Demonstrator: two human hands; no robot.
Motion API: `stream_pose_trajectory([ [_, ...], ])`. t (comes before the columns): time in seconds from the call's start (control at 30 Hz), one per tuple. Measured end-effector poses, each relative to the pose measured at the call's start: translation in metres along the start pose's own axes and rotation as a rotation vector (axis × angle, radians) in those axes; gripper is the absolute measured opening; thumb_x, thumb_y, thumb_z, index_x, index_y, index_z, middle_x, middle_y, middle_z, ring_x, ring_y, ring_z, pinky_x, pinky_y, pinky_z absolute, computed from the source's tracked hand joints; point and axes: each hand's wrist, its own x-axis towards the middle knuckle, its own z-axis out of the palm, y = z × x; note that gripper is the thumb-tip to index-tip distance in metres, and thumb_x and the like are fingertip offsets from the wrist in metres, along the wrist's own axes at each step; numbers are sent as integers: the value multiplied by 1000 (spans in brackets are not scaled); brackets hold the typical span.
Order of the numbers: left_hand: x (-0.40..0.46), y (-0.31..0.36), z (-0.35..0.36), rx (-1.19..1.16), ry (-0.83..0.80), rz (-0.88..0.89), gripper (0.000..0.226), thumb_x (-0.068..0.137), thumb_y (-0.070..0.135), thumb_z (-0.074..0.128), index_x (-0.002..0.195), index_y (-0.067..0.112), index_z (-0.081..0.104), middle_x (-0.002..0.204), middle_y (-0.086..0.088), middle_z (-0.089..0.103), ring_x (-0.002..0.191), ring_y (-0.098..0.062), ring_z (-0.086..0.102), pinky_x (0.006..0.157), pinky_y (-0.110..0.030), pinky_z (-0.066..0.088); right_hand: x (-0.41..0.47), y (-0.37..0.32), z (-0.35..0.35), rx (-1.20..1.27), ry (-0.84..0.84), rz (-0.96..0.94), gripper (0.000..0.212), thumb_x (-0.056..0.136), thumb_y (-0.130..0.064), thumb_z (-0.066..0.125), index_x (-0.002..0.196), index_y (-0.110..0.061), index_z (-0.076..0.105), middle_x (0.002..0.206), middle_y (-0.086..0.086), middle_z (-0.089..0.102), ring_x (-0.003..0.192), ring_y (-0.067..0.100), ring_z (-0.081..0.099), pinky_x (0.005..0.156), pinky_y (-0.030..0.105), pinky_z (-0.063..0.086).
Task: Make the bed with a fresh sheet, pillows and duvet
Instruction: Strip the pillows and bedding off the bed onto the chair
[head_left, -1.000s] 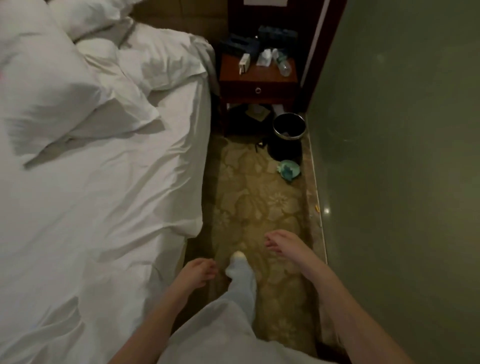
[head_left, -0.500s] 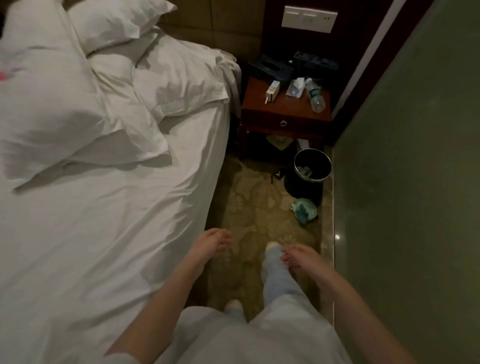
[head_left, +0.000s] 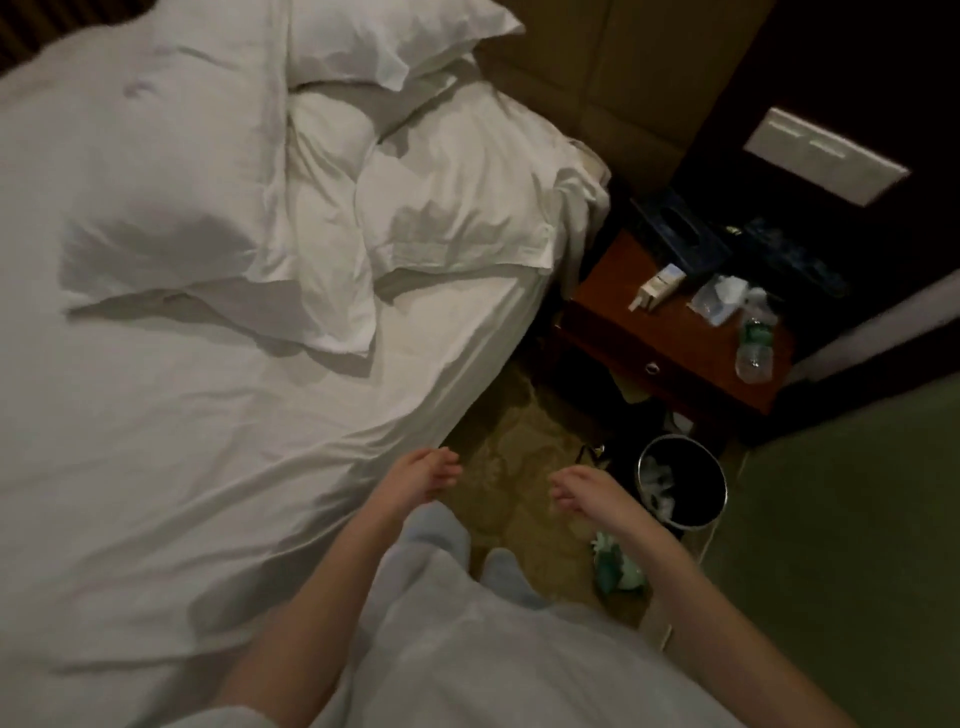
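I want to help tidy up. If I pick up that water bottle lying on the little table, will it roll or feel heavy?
The water bottle lies on its side near the nightstand edge, so a nudge could probably roll it off. It looks like thin clear plastic, likely light and squashy.

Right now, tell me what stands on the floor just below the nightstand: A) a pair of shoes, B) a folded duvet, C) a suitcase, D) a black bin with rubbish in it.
D: a round black bin holding crumpled rubbish stands on the floor below the nightstand.
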Motion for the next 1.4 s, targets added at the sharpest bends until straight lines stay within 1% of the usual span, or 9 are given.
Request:
stream_pose_trajectory([
  [0.07, 14, 6, -8, -90, 75, -30, 24, 101, 18, 41, 90, 15, 63, 95, -7, 67, 88, -19, 60, 89, -34, 45, 26, -35, -8, -64, -63, -32, 28, 100, -24, 47, 120, -7, 58, 99, 1, 62, 90, 12, 59, 81, 24, 47],
  [0.13, 29, 9, -19, -175, 140, -73, 23, 100, 17, 43, 88, 13, 62, 89, -7, 66, 78, -17, 59, 77, -29, 45, 50, -72, -12, -145, -123, -76, 27, 101, -26, 46, 120, -10, 58, 106, 3, 62, 97, 13, 59, 86, 25, 47],
  [0.3, 73, 33, -54, -228, 248, -172, 22, 100, 17, 43, 89, 11, 61, 87, -4, 64, 72, -11, 55, 57, -19, 39, 117, -165, -1, -227, -227, -187, 26, 101, -25, 45, 118, -11, 58, 108, 4, 62, 92, 8, 59, 69, 10, 46],
  [0.5, 127, 101, -92, -255, 284, -151, 24, 99, 22, 45, 106, 7, 62, 103, -8, 69, 94, -19, 62, 75, -28, 44, 180, -257, 15, -290, -351, -209, 25, 99, -31, 46, 114, -17, 61, 109, 1, 65, 100, 13, 61, 87, 25, 46],
  [0.6, 153, 146, -108, -265, 315, -139, 22, 97, 24, 48, 104, 9, 64, 99, -5, 70, 93, -17, 63, 82, -30, 44, 201, -296, 14, -279, -344, -220, 24, 98, -29, 48, 109, -15, 63, 106, 2, 67, 98, 14, 62, 80, 23, 44],
  [1.03, 279, 351, -145, -304, 361, 33, 20, 97, 26, 47, 99, 15, 64, 100, -2, 71, 95, -14, 65, 79, -28, 45, 339, -474, -47, -306, -391, -309, 20, 99, -24, 46, 108, -18, 63, 109, 1, 67, 99, 12, 63, 82, 24, 46],
  [1.13, 317, 411, -154, -308, 376, 60, 21, 98, 28, 46, 96, 18, 64, 100, -1, 71, 96, -14, 65, 87, -31, 45, 382, -541, -64, -267, -345, -359, 20, 98, -25, 47, 113, -19, 58, 116, 4, 64, 98, 13, 62, 87, 28, 47],
  [1.23, 354, 469, -161, -328, 402, 91, 21, 98, 28, 46, 101, 16, 63, 104, -3, 69, 97, -15, 64, 90, -33, 46, 419, -607, -73, -143, -180, -414, 44, 95, -31, 53, 134, -13, 40, 126, 5, 55, 98, 16, 59, 88, 31, 47],
  [1.4, 412, 542, -184, -293, 549, 144, 22, 97, 25, 47, 113, 11, 55, 106, -1, 61, 101, -16, 60, 93, -35, 46, 468, -695, -79, -326, 278, -811, 59, 94, -29, 55, 144, -9, 29, 148, 8, 28, 135, 24, 33, 110, 38, 34],
])
